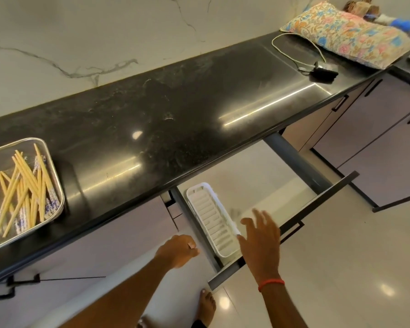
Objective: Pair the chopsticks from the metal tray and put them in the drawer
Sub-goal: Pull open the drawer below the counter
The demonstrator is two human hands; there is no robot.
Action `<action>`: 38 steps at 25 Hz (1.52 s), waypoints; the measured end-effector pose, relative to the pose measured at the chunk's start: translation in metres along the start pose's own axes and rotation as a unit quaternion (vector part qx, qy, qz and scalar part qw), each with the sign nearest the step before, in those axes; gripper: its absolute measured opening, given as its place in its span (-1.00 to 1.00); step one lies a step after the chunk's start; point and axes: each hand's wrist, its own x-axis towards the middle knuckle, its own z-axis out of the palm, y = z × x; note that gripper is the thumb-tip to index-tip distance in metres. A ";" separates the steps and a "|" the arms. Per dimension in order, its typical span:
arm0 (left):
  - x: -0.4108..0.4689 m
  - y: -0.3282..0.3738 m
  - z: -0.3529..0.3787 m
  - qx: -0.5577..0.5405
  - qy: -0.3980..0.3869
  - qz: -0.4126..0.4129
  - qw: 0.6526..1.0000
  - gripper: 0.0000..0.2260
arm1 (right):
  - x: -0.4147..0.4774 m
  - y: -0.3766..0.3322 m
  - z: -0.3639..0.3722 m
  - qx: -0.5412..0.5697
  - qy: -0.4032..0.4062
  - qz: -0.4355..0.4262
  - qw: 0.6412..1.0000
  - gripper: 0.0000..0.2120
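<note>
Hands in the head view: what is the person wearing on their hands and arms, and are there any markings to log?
Neither the left hand nor the right hand wears a glove. Both forearms are bare, with no sleeve in view. A thin red thread band circles the right wrist. No ring or watch can be made out clearly.

Loose chopsticks in metal tray; open drawer
</note>
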 end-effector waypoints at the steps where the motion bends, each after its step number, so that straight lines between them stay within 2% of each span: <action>1: -0.002 -0.003 -0.004 -0.008 0.009 0.004 1.000 -0.55 | 0.006 -0.015 -0.002 0.034 -0.089 -0.010 0.995 -0.64; 3: -0.004 -0.009 -0.013 -0.014 0.025 0.016 0.999 -0.60 | 0.010 -0.046 0.005 0.054 -0.267 -0.035 0.962 -0.59; 5: -0.006 -0.015 -0.021 -0.004 0.036 0.032 0.999 -0.66 | 0.009 -0.065 0.016 -0.002 -0.355 -0.057 0.933 -0.57; 8: -0.009 -0.027 -0.033 -0.033 0.044 0.061 0.997 -0.79 | 0.001 -0.065 0.025 -0.045 -0.370 -0.058 0.926 -0.52; 12: -0.012 -0.040 -0.046 -0.076 0.041 0.101 0.991 -0.83 | -0.022 -0.044 0.018 -0.060 -0.384 -0.066 0.919 -0.18; 14: -0.013 -0.042 -0.051 -0.087 0.045 0.120 0.988 -0.83 | -0.032 -0.037 0.011 -0.060 -0.376 -0.074 0.922 -0.11; 18: -0.020 -0.039 -0.065 -0.009 0.057 0.132 0.990 -0.57 | -0.039 -0.046 0.004 -0.093 -0.339 -0.087 0.932 -0.23; 21: -0.029 -0.039 -0.070 0.073 0.106 0.159 0.979 -0.44 | -0.037 -0.067 0.001 -0.065 -0.244 -0.090 0.963 -0.40; 23: -0.037 -0.040 -0.074 0.104 0.152 0.185 0.965 -0.36 | -0.032 -0.083 0.000 -0.031 -0.184 -0.086 0.979 -0.40; 26: -0.051 -0.043 -0.078 0.136 0.224 0.216 0.940 -0.26 | -0.028 -0.101 -0.005 -0.026 -0.119 -0.067 0.990 -0.26; 29: -0.062 -0.050 -0.088 0.165 0.272 0.230 0.920 -0.25 | -0.029 -0.119 -0.009 -0.055 -0.103 -0.053 0.992 -0.19; 32: -0.076 -0.063 -0.101 0.160 0.287 0.233 0.915 -0.26 | -0.028 -0.143 -0.019 -0.049 -0.079 -0.056 0.994 -0.19; 36: -0.095 -0.088 -0.120 0.153 0.301 0.225 0.914 -0.24 | -0.027 -0.183 -0.031 -0.001 -0.045 -0.068 0.997 0.13; 38: -0.106 -0.104 -0.133 0.152 0.319 0.221 0.909 -0.23 | -0.021 -0.210 -0.035 0.011 -0.026 -0.079 0.997 0.17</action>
